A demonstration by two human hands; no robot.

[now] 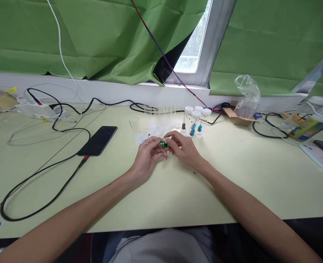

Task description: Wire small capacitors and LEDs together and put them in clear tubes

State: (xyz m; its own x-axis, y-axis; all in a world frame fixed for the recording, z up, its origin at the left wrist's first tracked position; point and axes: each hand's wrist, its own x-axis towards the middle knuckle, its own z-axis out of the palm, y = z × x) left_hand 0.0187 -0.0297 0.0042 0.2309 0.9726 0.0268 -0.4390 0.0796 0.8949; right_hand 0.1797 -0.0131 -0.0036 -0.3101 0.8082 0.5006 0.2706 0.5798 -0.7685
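Observation:
My left hand (149, 155) and my right hand (182, 146) meet over the middle of the table. Between their fingertips is a small shiny green and black piece (163, 144), too small to make out its kind. A thin pale rod (145, 143) sticks out leftward from my left fingers. Just beyond lies a thin wire with a dark ball end (148, 135). Several clear vials with white caps (196, 114) stand behind my right hand, holding teal pieces (200, 128) and a dark piece (183, 126). Uncapped clear tubes (165, 114) stand behind my hands.
A phone (98, 141) with a black cable (68, 188) lies to the left. At the back right stands a cardboard box (239, 118) with a plastic bag (249, 96). Another phone (319, 159) lies at the right edge. A tiny dark bead (194, 172) rests near my right wrist.

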